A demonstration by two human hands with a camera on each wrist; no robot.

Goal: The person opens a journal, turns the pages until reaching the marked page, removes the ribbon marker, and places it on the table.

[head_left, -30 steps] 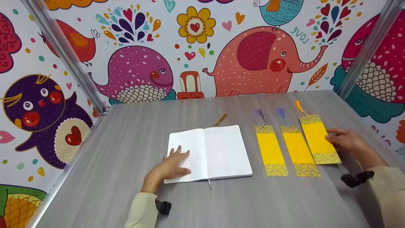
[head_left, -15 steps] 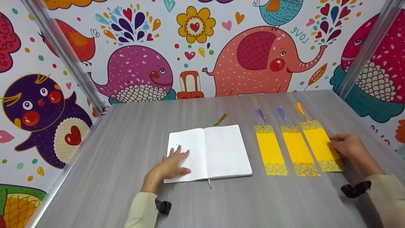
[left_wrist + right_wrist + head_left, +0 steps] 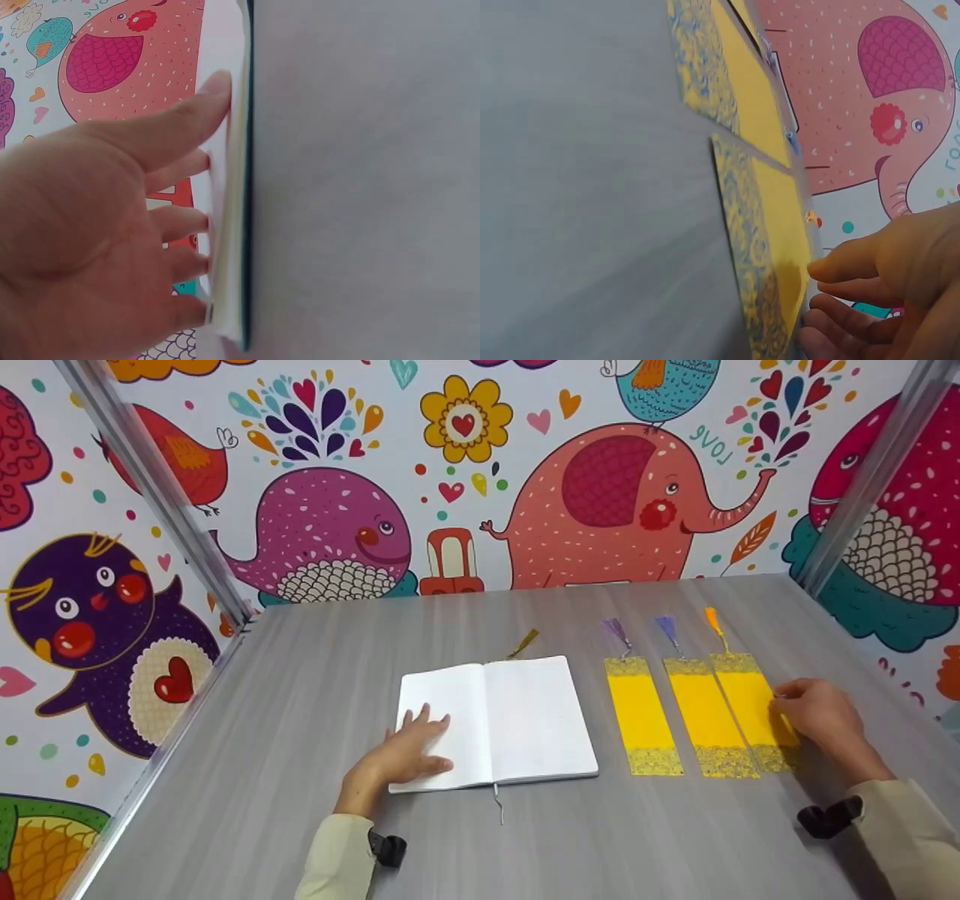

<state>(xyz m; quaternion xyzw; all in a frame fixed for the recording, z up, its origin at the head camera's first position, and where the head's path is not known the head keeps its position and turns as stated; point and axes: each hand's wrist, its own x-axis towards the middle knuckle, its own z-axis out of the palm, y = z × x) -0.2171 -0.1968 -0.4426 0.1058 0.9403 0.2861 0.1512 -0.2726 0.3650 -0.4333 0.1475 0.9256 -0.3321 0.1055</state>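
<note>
1. Left hand (image 3: 401, 754) flat on the left page of the open notebook (image 3: 525, 720), fingers (image 3: 187, 161) straight and spread, gripping nothing
2. Notebook lying open near the middle of the grey table (image 3: 300, 675), a thin tassel (image 3: 523, 643) poking out beyond its top edge
3. Right hand (image 3: 817, 712) resting on the right edge of the rightmost bookmark (image 3: 750, 709), fingers (image 3: 847, 262) lightly bent, tips touching the card's edge; cannot tell whether pinched or only touched
4. Rightmost bookmark flat on the table, orange tassel at its top, just beside the middle bookmark (image 3: 705, 716), edges touching or slightly overlapping
5. Left bookmark (image 3: 641, 712) a little apart, between the middle one and the notebook
6. Cartoon animal wall (image 3: 600, 495) behind the table
</note>
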